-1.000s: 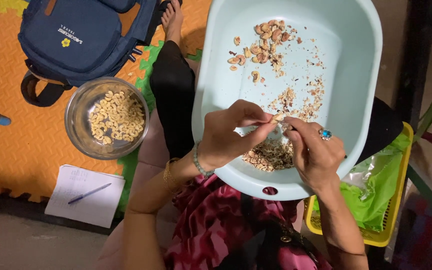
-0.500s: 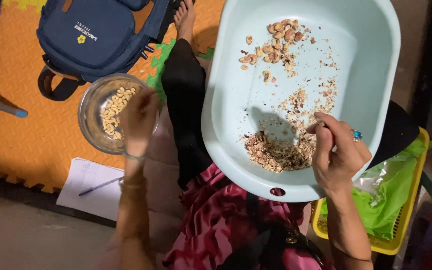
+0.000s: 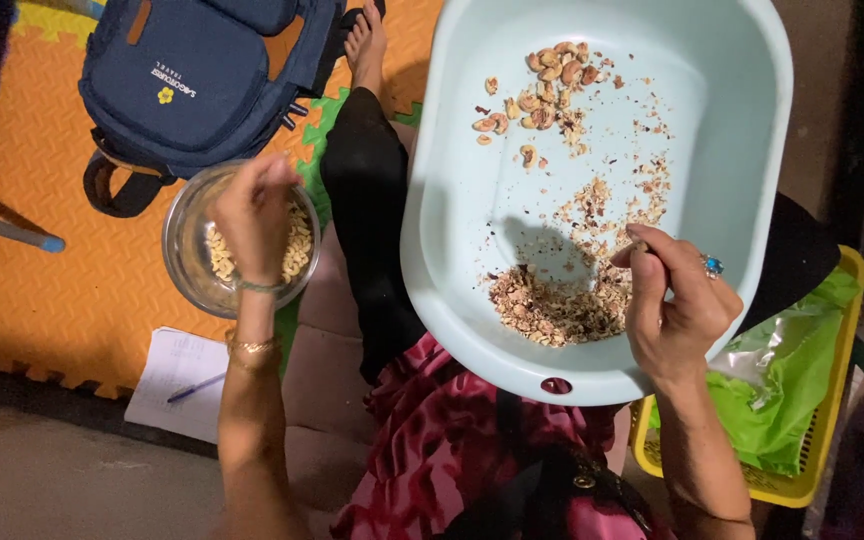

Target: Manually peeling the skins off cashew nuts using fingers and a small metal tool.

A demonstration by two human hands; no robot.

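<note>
My left hand (image 3: 252, 212) hovers over a steel bowl (image 3: 178, 255) of pale peeled cashews (image 3: 297, 250), fingers bunched and pointing down; what is under them is hidden. My right hand (image 3: 677, 300), with a blue-stone ring, rests over the near right side of a pale blue plastic basin (image 3: 452, 225) on my lap. Its fingers are closed around a small thin tool (image 3: 639, 245) whose tip shows at the fingertips. Brown-skinned cashews (image 3: 552, 80) lie at the basin's far end. A heap of skin scraps (image 3: 552, 305) lies at the near end, just left of my right hand.
A navy backpack (image 3: 202, 70) lies on the orange foam mat (image 3: 52, 270) beyond the bowl. A notebook (image 3: 167, 370) with a blue pen (image 3: 195, 387) sits at the mat's near edge. My black-clad leg (image 3: 367, 200) stretches between bowl and basin. A yellow basket (image 3: 837, 440) with a green bag (image 3: 782, 390) stands right.
My left hand left the basin, where both hands pinched a cashew, and swung left over the steel bowl. My right hand stayed over the basin with the tool.
</note>
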